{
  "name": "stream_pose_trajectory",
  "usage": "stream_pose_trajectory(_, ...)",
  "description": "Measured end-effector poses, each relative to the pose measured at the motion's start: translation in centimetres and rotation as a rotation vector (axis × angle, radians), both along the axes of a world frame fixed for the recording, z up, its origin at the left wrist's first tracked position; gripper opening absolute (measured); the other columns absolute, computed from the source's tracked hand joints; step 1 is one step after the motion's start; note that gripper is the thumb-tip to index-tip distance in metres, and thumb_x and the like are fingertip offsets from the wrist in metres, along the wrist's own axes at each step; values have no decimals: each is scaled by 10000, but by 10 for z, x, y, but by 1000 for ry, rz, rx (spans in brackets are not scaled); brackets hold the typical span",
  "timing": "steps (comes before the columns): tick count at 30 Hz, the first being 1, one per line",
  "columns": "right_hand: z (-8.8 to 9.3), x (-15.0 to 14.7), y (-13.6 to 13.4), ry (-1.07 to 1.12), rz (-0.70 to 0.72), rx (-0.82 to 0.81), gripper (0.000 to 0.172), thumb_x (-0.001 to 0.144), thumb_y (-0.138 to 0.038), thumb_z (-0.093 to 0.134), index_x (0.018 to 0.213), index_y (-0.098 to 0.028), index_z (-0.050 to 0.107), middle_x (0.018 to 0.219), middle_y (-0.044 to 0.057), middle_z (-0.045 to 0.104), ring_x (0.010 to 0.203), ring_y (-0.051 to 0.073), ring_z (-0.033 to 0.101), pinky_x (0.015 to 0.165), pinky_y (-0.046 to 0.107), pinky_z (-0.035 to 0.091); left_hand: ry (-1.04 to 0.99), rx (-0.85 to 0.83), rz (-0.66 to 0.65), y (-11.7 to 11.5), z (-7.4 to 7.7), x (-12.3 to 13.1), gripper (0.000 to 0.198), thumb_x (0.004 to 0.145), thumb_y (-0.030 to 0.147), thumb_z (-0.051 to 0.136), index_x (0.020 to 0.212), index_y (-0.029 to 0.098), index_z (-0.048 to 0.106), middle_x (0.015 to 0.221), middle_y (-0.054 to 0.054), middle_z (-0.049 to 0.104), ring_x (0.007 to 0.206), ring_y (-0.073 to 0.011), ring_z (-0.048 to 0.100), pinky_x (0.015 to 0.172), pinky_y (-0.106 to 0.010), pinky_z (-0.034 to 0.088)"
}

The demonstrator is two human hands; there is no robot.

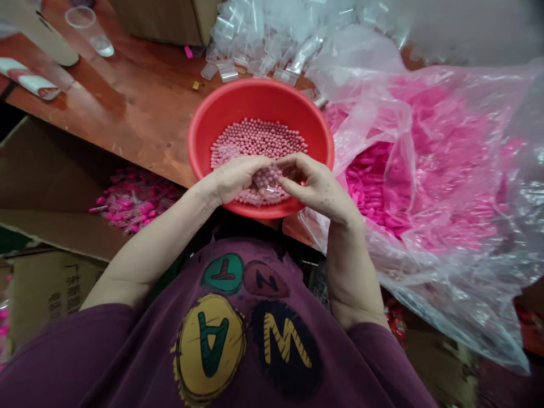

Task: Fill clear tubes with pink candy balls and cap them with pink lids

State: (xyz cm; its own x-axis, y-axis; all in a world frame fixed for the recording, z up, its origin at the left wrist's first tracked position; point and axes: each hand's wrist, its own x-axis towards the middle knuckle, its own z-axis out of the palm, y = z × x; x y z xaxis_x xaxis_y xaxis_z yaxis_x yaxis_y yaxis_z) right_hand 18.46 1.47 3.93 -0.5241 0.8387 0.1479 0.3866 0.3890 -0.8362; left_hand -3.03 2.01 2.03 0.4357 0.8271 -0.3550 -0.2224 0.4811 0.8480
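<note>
- Here's the case (267, 177), clear-walled and packed with pink beads, up between both hands over the near side of the red bowl (263, 99), which sits at the near edge of the worktop (144, 102).
- Its long axis looks to run side to side, from one hand towards the other, right end slightly farther from the near edge; fingers hide both ends, so which one opens, I can't call.
- Left hand (232, 178): curled in, thumb on top, holding the case.
- Right hand (317, 184): half closed, thumb and forefinger at the case's right end; gripping or merely touching, can't tell.
- Loose beads (263, 136) fill the bowl's floor, partly hidden by the hands.
- Right of the bowl, a clear bag (467, 306) veils most of its pink pieces (369, 181).
</note>
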Motion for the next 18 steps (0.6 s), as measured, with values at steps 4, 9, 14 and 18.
stream_pose_trajectory(4,-11,-5,3,50,39,-175,238,975,-351,753,1182,-241,718,939,-11,707,838,166,621,786,336,551,73,10,70,-2,-11,0,421,1117,438,596,821,161,708,765,-50,660,635,-128,573,588,-241,457)
stream_pose_trajectory(9,-22,-6,11,144,22,-308,315,897,-458,856,1020,-239,665,917,-16,659,835,155,584,763,320,522,69,-16,57,-1,-16,0,502,1105,554,616,794,166,683,722,-38,625,582,-116,540,561,-236,425)
stream_pose_trajectory(14,-28,-10,9,192,-122,-271,388,935,-589,836,985,-270,620,872,-13,638,775,162,571,712,327,532,69,-5,105,-2,-10,-3,316,1027,350,688,772,163,677,696,-28,615,564,-112,518,532,-231,435)
stream_pose_trajectory(18,-33,-5,-5,2,-187,139,237,1013,-486,750,1040,-255,700,1133,70,769,1092,254,706,1039,462,577,39,-39,299,-6,-5,1,238,1017,365,703,872,176,693,712,-19,642,591,-129,572,549,-230,465)
